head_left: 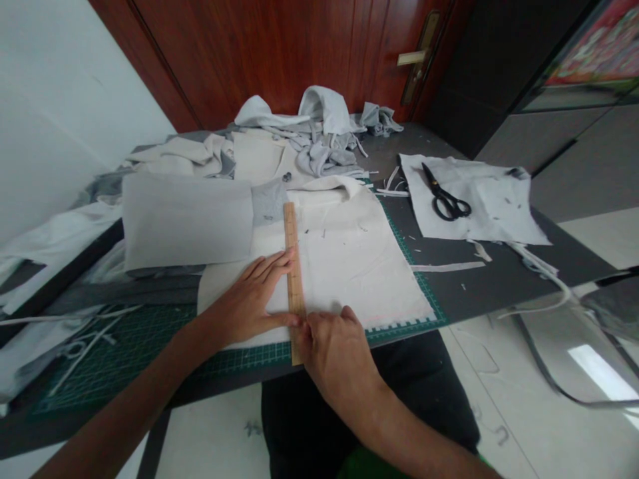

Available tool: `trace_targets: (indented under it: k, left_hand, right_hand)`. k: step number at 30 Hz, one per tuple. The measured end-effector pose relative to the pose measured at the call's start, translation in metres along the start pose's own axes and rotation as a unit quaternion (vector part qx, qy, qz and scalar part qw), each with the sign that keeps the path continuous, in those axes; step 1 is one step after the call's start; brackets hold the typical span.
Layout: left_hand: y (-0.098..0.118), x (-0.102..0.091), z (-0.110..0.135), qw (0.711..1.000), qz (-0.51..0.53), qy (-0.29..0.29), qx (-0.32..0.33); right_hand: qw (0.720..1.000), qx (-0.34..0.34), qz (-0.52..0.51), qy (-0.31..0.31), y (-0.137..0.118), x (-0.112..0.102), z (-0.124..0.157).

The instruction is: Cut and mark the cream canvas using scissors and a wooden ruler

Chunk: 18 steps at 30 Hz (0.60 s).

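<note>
A wooden ruler [291,247] lies lengthwise on a sheet of cream fabric [349,259] spread over a green cutting mat [150,342]. My left hand [252,296] rests flat on the fabric with fingers stretched out, pressing the ruler's left edge. My right hand [335,352] is closed in a pinch at the ruler's near end, at the fabric's front edge; what its fingers hold is hidden.
Black scissors [446,197] lie on a white cloth piece [479,199] at the right. A folded grey fabric [187,219] lies left of the ruler. Crumpled cloth [319,133] is heaped at the back before a wooden door [279,46]. Fabric strips [446,267] litter the dark table.
</note>
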<state>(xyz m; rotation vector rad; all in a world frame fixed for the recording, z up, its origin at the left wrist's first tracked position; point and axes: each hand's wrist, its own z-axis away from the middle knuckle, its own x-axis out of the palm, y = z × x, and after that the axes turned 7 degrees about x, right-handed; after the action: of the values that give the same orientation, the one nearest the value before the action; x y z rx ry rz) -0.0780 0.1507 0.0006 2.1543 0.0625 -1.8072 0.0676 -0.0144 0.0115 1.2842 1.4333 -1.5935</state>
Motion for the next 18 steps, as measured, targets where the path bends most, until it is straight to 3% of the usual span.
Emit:
trace_targets:
  k: [10, 13, 18]
  left_hand:
    - [-0.002, 0.001, 0.001, 1.000, 0.001, 0.010, 0.006]
    - [-0.011, -0.002, 0.003, 1.000, 0.001, 0.005, 0.029]
    - [-0.027, -0.013, -0.001, 0.994, -0.022, -0.008, 0.103]
  right_hand:
    - [0.995, -0.021, -0.030, 0.089, 0.006, 0.007, 0.033]
    - [0.987, -0.019, -0.149, 0.054, 0.018, -0.007, 0.030]
    - [0.930, -0.054, -0.364, -0.011, 0.056, -0.028, -0.001]
